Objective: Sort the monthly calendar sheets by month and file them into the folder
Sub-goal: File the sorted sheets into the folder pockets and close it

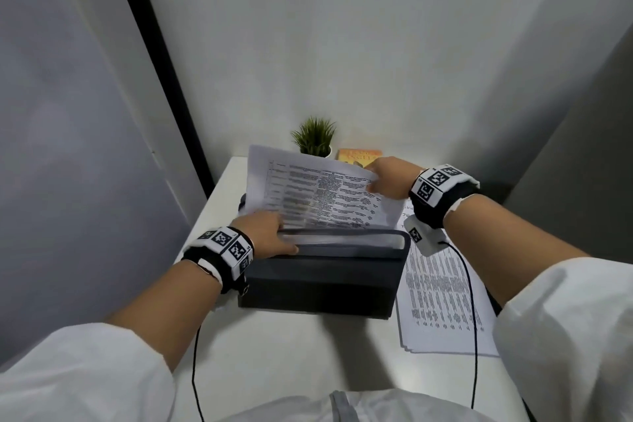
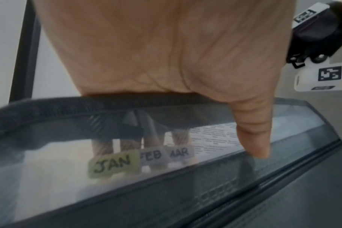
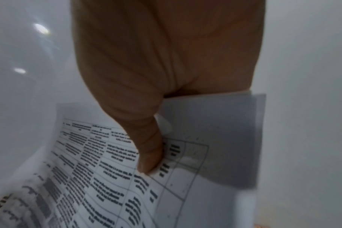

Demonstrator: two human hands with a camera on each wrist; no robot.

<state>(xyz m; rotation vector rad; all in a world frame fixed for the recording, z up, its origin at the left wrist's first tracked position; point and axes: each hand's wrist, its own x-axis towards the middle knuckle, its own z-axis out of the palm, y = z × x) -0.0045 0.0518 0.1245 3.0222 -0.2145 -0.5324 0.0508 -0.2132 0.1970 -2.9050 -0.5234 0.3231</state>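
Observation:
A dark grey expanding folder stands open on the white table. My left hand grips its near wall: the fingers reach down inside, the thumb lies outside. Tabs marked JAN, FEB and MAR show through the translucent wall. My right hand pinches the upper right corner of a few calendar sheets, thumb on the printed face. The sheets' lower edge sits in the folder mouth beside my left fingers.
A stack of printed sheets lies flat on the table right of the folder. A small potted plant and an orange book stand at the table's far edge by the wall. Wrist cables trail over the table.

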